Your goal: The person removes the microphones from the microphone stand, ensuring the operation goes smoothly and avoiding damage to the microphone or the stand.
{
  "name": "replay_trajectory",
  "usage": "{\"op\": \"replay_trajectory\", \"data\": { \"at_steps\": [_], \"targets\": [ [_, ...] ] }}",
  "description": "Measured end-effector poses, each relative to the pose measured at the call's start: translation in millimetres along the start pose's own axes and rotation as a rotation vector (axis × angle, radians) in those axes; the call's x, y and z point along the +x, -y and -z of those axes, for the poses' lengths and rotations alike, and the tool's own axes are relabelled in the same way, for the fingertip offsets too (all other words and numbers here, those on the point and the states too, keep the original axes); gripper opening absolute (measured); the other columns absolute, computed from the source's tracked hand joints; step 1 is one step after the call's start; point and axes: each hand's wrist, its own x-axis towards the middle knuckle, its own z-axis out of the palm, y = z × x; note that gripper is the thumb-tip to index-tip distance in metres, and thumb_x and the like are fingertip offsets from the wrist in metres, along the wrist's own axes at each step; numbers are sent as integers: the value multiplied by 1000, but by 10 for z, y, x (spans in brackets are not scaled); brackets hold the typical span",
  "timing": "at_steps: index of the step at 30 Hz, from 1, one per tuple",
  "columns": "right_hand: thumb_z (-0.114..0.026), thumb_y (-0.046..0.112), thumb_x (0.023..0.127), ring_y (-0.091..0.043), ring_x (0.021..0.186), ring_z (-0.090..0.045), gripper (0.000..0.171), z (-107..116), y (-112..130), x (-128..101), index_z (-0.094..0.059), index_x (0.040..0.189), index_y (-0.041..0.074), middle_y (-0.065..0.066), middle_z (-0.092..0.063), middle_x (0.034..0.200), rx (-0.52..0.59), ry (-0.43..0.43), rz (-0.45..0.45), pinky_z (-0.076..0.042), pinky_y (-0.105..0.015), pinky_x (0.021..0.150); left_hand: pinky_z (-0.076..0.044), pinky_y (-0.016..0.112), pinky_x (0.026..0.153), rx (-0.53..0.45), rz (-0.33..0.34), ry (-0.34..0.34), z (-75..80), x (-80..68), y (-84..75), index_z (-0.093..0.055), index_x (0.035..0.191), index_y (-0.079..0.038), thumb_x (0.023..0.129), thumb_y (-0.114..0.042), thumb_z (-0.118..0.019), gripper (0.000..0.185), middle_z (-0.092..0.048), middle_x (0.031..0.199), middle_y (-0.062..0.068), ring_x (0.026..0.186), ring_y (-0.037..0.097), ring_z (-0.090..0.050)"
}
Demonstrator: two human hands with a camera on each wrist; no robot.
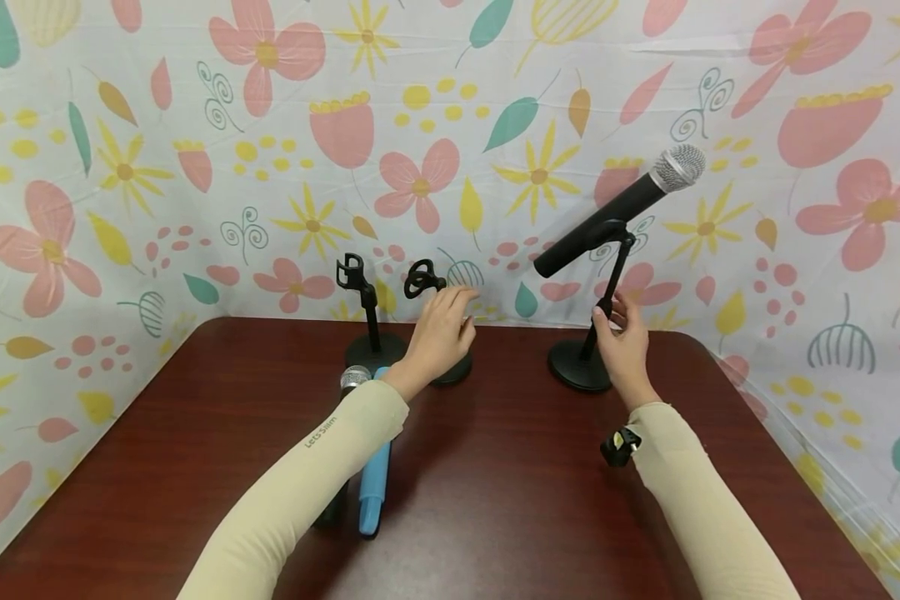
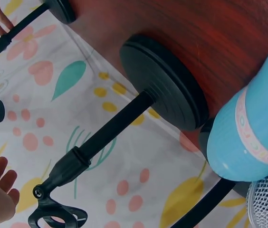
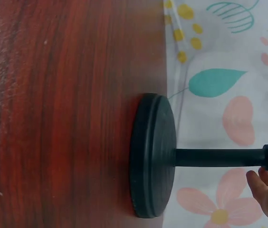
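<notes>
black microphone (image 1: 624,210) sits tilted in its clip on the right stand (image 1: 597,327), near the table's back edge. right hand (image 1: 625,344) is at the stand's pole, fingers loosely curled beside it; whether they truly clamp it, cannot tell. left hand (image 1: 441,333) hovers with fingers relaxed, holding nothing, by the empty middle stand (image 1: 437,322). risk, i'd say: the top-heavy mic could tip that stand if the pole gets nudged. the blue microphone (image 1: 373,479) lies under the left sleeve and might roll on the table (image 1: 510,483).
</notes>
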Motion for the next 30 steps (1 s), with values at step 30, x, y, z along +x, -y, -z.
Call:
{"op": "replay_trajectory", "data": {
  "at_steps": [30],
  "targets": [
    [-63,9,93,7,84,-52,38,-73,-350,138,-57,128,-4,-23,-63,111,-100,-87,-12,-42,-10,74,-35,43,105,-219,114,78,-2,132,-259,-52,131,-6,97,-12,-55,35,-52,131,9,124,26,-46]
  ]
}}
